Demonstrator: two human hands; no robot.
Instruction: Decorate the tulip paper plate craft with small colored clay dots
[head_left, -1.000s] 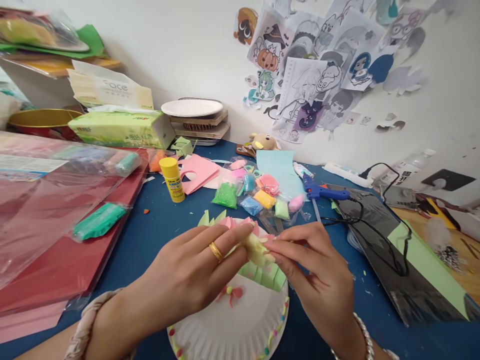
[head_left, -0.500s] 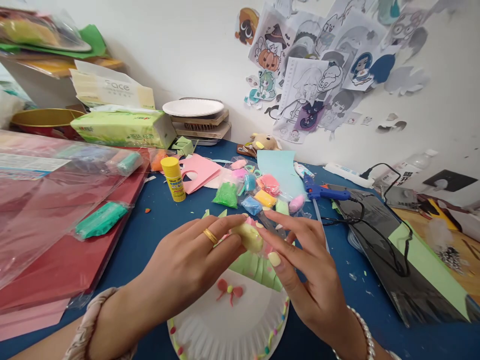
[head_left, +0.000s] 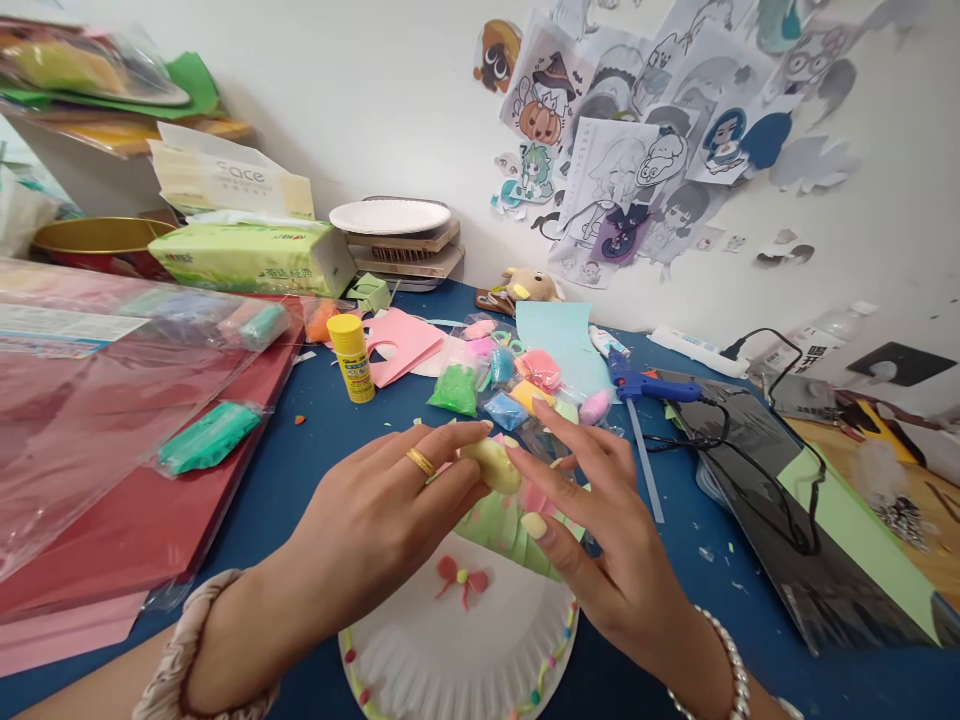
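A pale yellow piece of clay (head_left: 491,466) is pinched in the fingers of my left hand (head_left: 375,510), which wears a gold ring. The fingertips of my right hand (head_left: 607,530) touch the clay's right side, its thumb apart below. Under both hands lies a white paper plate (head_left: 457,650) with a red bow (head_left: 461,577) and a yellow-green edging with coloured dots. Pleated green paper (head_left: 506,530) covers the plate's far part, partly hidden by my hands.
Bagged coloured clay (head_left: 454,390) lies beyond my hands, near a glue stick (head_left: 351,358) and pink paper (head_left: 405,345). A blue glue gun (head_left: 652,385) with a black cord is at the right. Red sheets (head_left: 112,500) under plastic fill the left.
The yellow clay has shifted slightly left and up and is tilted differently. My right thumb has moved a little left, and the camera view has shifted slightly.
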